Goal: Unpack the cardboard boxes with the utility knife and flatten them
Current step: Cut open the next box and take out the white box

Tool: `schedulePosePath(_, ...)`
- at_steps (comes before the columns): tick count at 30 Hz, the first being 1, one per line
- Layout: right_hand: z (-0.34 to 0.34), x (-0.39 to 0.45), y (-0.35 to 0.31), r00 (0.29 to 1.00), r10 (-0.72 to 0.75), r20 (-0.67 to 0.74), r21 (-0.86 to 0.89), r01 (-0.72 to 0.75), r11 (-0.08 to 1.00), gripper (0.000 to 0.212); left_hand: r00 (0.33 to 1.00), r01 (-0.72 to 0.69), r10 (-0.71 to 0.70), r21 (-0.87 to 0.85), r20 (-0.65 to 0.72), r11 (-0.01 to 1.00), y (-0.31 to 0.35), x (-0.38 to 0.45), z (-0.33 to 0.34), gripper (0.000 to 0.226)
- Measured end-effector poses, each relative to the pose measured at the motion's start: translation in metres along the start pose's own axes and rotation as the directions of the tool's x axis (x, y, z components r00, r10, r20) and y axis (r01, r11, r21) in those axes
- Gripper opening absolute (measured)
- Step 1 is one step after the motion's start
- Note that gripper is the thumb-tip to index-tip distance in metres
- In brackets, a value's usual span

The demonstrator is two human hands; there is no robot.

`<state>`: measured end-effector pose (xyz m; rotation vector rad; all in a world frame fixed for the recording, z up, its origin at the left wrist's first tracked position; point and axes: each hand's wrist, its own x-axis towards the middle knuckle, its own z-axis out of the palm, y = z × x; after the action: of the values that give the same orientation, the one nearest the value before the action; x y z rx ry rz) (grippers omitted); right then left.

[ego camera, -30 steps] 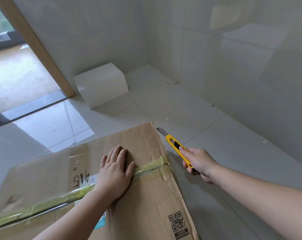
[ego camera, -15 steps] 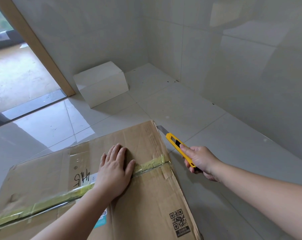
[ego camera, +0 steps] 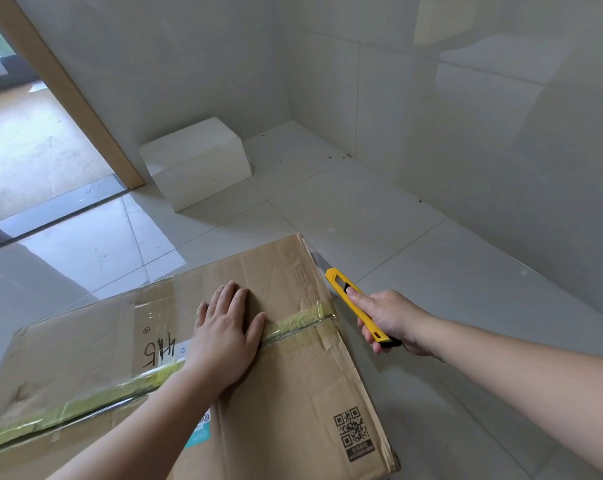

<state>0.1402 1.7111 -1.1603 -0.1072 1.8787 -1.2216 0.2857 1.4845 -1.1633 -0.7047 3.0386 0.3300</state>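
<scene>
Left hand [ego camera: 225, 336]: fingers straight, close together, pressed flat on the box top, over the tape seam [ego camera: 300, 318].
Right hand [ego camera: 391, 320]: fingers curled round the yellow utility knife [ego camera: 357, 303], blade out, just beside the box's right edge.
Cardboard box [ego camera: 293, 393]: on the tiled floor [ego camera: 414, 265].
White box [ego camera: 197, 162]: against the wall, well apart.

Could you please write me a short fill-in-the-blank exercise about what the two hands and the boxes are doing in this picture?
1. The utility knife is gripped by the ____ hand.
2. The left hand presses flat on the brown cardboard box, across its strip of ____.
3. The handle of the knife is ____ in colour.
4. Beside the door frame stands a small ____ box.

Missing words: right; tape; yellow; white
</scene>
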Motion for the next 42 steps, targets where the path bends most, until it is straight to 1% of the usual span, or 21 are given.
schedulePosePath(5,-0.003,-0.015,0.012,0.999,0.021,0.03,-0.054,-0.02,0.998,0.055,1.0,-0.003,0.003,-0.001,0.003,1.0,0.001,0.002,-0.001,0.063)
schedulePosePath(9,-0.004,-0.014,0.004,0.999,-0.007,0.042,-0.094,0.011,0.996,0.051,1.0,-0.004,0.004,-0.007,0.003,1.0,0.002,0.001,0.0,0.062)
schedulePosePath(16,-0.017,-0.04,0.027,0.995,0.068,0.079,-0.176,-0.053,0.983,0.049,1.0,0.004,-0.004,-0.015,-0.002,1.0,0.002,0.002,0.004,0.064)
schedulePosePath(20,-0.021,-0.033,0.02,0.996,0.045,0.084,-0.222,-0.025,0.975,0.05,1.0,0.019,-0.019,-0.011,-0.008,1.0,0.003,0.003,0.006,0.064)
schedulePosePath(24,-0.026,-0.042,0.029,0.992,0.057,0.109,-0.243,-0.029,0.97,0.049,1.0,0.021,-0.021,0.029,0.002,0.999,-0.001,0.004,0.008,0.076)
schedulePosePath(26,-0.028,-0.05,0.035,0.989,0.073,0.127,-0.262,-0.037,0.964,0.049,1.0,0.027,-0.028,0.033,0.003,0.999,-0.002,0.004,0.01,0.078)
schedulePosePath(32,-0.022,-0.049,0.029,0.99,0.048,0.133,-0.273,-0.01,0.962,0.049,1.0,0.024,-0.024,0.048,0.003,0.999,-0.002,0.006,0.012,0.076)
schedulePosePath(35,-0.027,-0.056,0.035,0.986,0.059,0.158,-0.273,-0.014,0.962,0.049,1.0,0.023,-0.023,0.052,0.002,0.998,-0.002,0.006,0.011,0.076)
schedulePosePath(39,-0.028,-0.072,0.043,0.975,0.096,0.199,-0.328,-0.026,0.944,0.048,1.0,0.015,-0.015,0.05,0.001,0.999,-0.003,0.006,0.012,0.066)
schedulePosePath(42,-0.026,-0.07,0.038,0.981,0.069,0.18,-0.321,-0.008,0.947,0.047,1.0,0.013,-0.013,0.051,0.001,0.999,-0.003,0.006,0.012,0.065)
